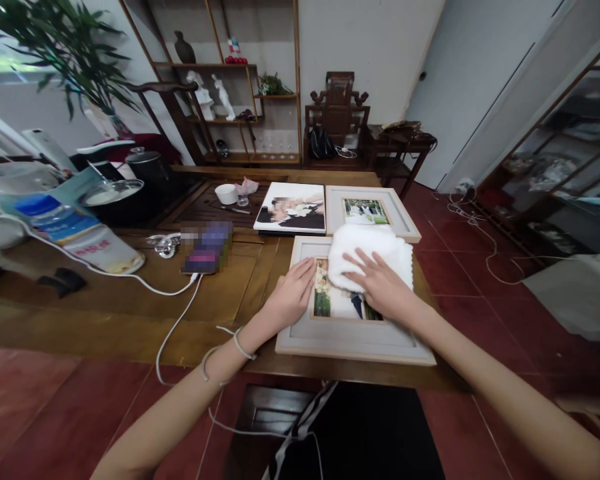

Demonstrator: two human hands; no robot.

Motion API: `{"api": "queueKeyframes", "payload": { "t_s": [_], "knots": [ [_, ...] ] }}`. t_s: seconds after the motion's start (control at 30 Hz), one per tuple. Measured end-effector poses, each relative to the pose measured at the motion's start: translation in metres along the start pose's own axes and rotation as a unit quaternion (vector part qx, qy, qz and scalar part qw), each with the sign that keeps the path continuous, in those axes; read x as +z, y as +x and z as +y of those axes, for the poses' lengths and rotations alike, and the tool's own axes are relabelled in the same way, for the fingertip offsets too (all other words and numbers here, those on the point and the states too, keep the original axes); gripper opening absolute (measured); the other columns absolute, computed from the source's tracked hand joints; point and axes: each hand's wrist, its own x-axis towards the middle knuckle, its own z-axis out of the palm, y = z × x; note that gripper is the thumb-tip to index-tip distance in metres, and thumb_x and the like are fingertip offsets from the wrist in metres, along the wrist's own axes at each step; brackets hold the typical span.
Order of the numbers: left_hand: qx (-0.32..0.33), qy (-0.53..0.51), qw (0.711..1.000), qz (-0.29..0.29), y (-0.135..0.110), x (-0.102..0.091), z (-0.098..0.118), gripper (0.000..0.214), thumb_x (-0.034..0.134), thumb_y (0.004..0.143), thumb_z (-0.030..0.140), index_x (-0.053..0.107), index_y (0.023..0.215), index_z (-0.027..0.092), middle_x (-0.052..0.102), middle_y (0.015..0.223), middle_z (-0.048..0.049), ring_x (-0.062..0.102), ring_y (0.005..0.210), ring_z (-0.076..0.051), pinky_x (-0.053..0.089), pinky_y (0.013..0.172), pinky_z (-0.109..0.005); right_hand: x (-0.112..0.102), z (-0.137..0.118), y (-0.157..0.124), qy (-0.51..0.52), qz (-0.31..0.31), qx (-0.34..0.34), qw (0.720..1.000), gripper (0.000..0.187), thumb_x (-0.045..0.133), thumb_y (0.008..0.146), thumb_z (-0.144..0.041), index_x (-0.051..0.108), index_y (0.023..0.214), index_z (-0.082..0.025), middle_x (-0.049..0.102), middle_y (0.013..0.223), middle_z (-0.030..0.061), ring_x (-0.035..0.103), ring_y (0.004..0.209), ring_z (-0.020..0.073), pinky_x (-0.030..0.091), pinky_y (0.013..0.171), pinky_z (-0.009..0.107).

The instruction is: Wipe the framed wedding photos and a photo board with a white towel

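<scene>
A light wooden picture frame lies flat near the table's front edge, a photo set in its pale mat. My left hand rests on the frame's left side, fingers stretched out and close together. Under my right hand is a folded white cloth, covering the upper right of the photo and frame. The fingers of that hand are spread flat over the cloth, pressing it down. Behind it lies a second pale frame with an outdoor photo, partly hidden by the cloth. To its left sits a white-covered photo album or panel.
Left on the wooden table are a phone with a white cable, a plastic bottle on its side and a lidded pan. A white cup stands farther back. A chair is by the wall.
</scene>
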Motion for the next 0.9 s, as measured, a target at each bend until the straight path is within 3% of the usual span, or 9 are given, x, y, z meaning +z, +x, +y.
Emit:
{"api": "queueKeyframes", "payload": {
  "t_s": [0.1, 0.2, 0.33, 0.5, 0.63, 0.77, 0.9],
  "knots": [
    [-0.003, -0.003, 1.0, -0.002, 0.0, -0.001, 0.0, 0.044, 0.033, 0.097, 0.023, 0.043, 0.139, 0.011, 0.041, 0.147, -0.0132, 0.034, 0.139, -0.023, 0.035, 0.112, -0.046, 0.001, 0.016, 0.021, -0.034, 0.021, 0.014, 0.999, 0.065, 0.046, 0.067, 0.003, 0.057, 0.128, -0.016, 0.031, 0.152, 0.0084, 0.014, 0.142, 0.0341, 0.018, 0.113, 0.057],
    [-0.005, -0.004, 1.0, -0.004, 0.001, -0.002, 0.001, 0.044, 0.033, 0.097, 0.023, 0.042, 0.139, 0.012, 0.041, 0.147, -0.0129, 0.033, 0.139, -0.023, 0.035, 0.112, -0.046, 0.0, 0.01, 0.023, -0.024, 0.011, 0.016, 1.0, 0.064, 0.044, 0.068, 0.003, 0.059, 0.127, -0.016, 0.033, 0.152, 0.0079, 0.013, 0.141, 0.0363, 0.018, 0.111, 0.06],
    [-0.011, -0.004, 1.0, -0.007, 0.001, -0.002, 0.002, 0.045, 0.032, 0.097, 0.023, 0.042, 0.14, 0.011, 0.04, 0.148, -0.0128, 0.034, 0.139, -0.023, 0.035, 0.112, -0.047, -0.01, -0.025, -0.005, 0.036, -0.048, 0.012, 0.998, 0.067, 0.043, 0.066, 0.003, 0.059, 0.127, -0.018, 0.036, 0.15, 0.0079, 0.017, 0.141, 0.0362, 0.02, 0.11, 0.062],
    [-0.013, -0.005, 1.0, -0.005, 0.0, 0.0, 0.001, 0.045, 0.032, 0.097, 0.022, 0.043, 0.139, 0.01, 0.041, 0.147, -0.0133, 0.034, 0.139, -0.024, 0.035, 0.112, -0.047, -0.055, -0.073, -0.057, 0.158, -0.178, -0.026, 0.971, 0.077, 0.043, 0.062, 0.004, 0.055, 0.131, -0.027, 0.032, 0.152, 0.002, 0.016, 0.142, 0.0311, 0.022, 0.112, 0.058],
    [-0.003, -0.006, 1.0, 0.009, 0.0, 0.002, 0.0, 0.044, 0.033, 0.096, 0.021, 0.043, 0.138, 0.013, 0.042, 0.147, -0.0122, 0.034, 0.138, -0.023, 0.034, 0.112, -0.048, -0.074, -0.086, -0.075, 0.225, -0.209, -0.064, 0.95, 0.084, 0.04, 0.058, 0.007, 0.054, 0.131, -0.032, 0.026, 0.154, -0.0043, 0.013, 0.142, 0.0244, 0.02, 0.115, 0.05],
    [-0.005, -0.002, 1.0, 0.007, 0.0, 0.001, 0.001, 0.044, 0.034, 0.096, 0.02, 0.044, 0.138, 0.012, 0.042, 0.147, -0.013, 0.034, 0.138, -0.023, 0.035, 0.112, -0.047, -0.05, -0.071, -0.059, 0.216, -0.152, -0.051, 0.963, 0.081, 0.041, 0.058, 0.005, 0.054, 0.131, -0.029, 0.029, 0.153, -0.0027, 0.013, 0.143, 0.0236, 0.018, 0.116, 0.05],
    [-0.006, -0.004, 1.0, 0.003, 0.0, -0.001, 0.002, 0.044, 0.033, 0.097, 0.022, 0.043, 0.138, 0.012, 0.042, 0.147, -0.0134, 0.034, 0.138, -0.024, 0.035, 0.111, -0.047, -0.014, -0.033, -0.021, 0.094, -0.045, -0.006, 0.995, 0.073, 0.044, 0.063, 0.004, 0.055, 0.131, -0.02, 0.032, 0.153, 0.0061, 0.013, 0.143, 0.0271, 0.015, 0.115, 0.053]
  ]
}}
